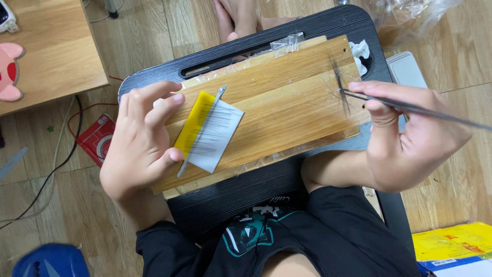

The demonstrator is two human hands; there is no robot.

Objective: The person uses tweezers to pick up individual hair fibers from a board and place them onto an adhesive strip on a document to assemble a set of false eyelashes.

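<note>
Dark shorts (307, 241) frame a wooden board (287, 92) on a black lap surface (246, 190). Left hand (141, 143) pins a yellow-and-white card (207, 131); right hand (410, 133), grip closed on slim black tweezers (410, 107), lifts fine dark strands (341, 92) at the board's right end. Steady, light pressure seems wise.
</note>
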